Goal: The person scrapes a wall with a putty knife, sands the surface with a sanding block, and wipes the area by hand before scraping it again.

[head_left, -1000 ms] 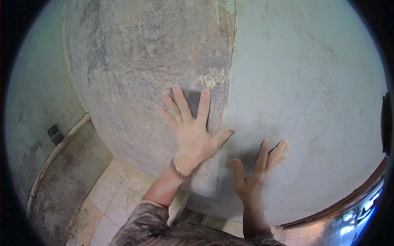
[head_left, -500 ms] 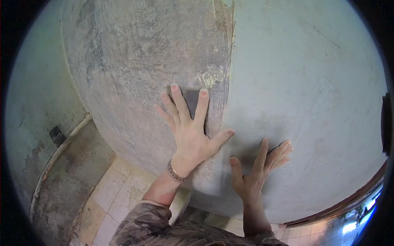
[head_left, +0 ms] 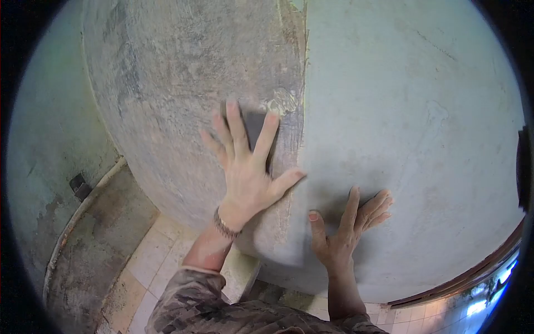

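Note:
My left hand (head_left: 245, 170) lies flat against the wall with its fingers spread, pressing a dark grey piece of sandpaper (head_left: 255, 123) onto the bare grey surface. The sandpaper shows between my middle and index fingers, just left of the edge where pale green paint (head_left: 411, 111) begins. A beaded bracelet (head_left: 224, 228) circles my left wrist. My right hand (head_left: 345, 228) rests palm-down on the painted part, lower right of the left hand, fingers apart and holding nothing.
The scraped grey patch of wall (head_left: 183, 83) fills the upper left. A pipe (head_left: 78, 214) with a dark bracket (head_left: 79, 185) runs along the left wall. Pale floor tiles (head_left: 150, 261) lie below, and a dark frame edge (head_left: 467, 278) sits at lower right.
My left hand and the sandpaper have slid slightly up and to the left along the wall. My right hand has hardly moved.

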Tool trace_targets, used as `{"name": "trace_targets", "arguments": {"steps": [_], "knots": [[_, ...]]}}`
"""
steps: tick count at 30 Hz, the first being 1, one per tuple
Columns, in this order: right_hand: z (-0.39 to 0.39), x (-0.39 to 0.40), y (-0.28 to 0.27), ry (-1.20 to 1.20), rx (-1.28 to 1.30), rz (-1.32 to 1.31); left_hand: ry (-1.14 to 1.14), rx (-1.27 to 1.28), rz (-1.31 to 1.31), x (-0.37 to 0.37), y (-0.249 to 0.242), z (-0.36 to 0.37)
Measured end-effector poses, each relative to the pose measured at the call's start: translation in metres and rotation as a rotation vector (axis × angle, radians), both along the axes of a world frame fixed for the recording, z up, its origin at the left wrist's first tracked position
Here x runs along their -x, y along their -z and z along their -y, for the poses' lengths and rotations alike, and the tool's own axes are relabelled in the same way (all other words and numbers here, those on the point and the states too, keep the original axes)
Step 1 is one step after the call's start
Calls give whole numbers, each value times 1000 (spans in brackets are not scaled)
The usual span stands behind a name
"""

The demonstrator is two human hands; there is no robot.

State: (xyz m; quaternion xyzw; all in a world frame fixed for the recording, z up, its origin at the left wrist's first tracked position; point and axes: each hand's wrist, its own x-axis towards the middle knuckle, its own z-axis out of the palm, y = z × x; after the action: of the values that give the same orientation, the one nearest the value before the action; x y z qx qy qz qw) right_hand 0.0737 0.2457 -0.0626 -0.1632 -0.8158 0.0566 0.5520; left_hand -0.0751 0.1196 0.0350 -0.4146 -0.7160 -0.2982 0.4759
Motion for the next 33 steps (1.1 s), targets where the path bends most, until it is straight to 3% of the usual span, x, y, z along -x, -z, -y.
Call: {"name": "trace_targets", "arguments": {"steps": [3,5,9,13,17,21,25,29,33], "knots": [[1,2,2,30,-25,2,-28,18,-66,12,2,2],[1,4,0,28,-35,-12,-69,60,-126,15,-22,4],[1,6,0,-6,-1,-37,52,79,-62,19,-1,11],[2,8,0,31,-28,-41,-83,115,-270,25,-32,11],[0,5,2,31,-19,-23,45,133,-163,33,-9,22],[1,6,3,22,-33,-27,-27,168,-293,35,-42,21],[1,7,4,30,-29,-35,57,196,-216,42,-21,30],[2,15,0,56,-30,-79,35,162,-330,38,-52,21],[-3,22,10,144,-116,-87,89,166,-355,50,-37,24]]}}
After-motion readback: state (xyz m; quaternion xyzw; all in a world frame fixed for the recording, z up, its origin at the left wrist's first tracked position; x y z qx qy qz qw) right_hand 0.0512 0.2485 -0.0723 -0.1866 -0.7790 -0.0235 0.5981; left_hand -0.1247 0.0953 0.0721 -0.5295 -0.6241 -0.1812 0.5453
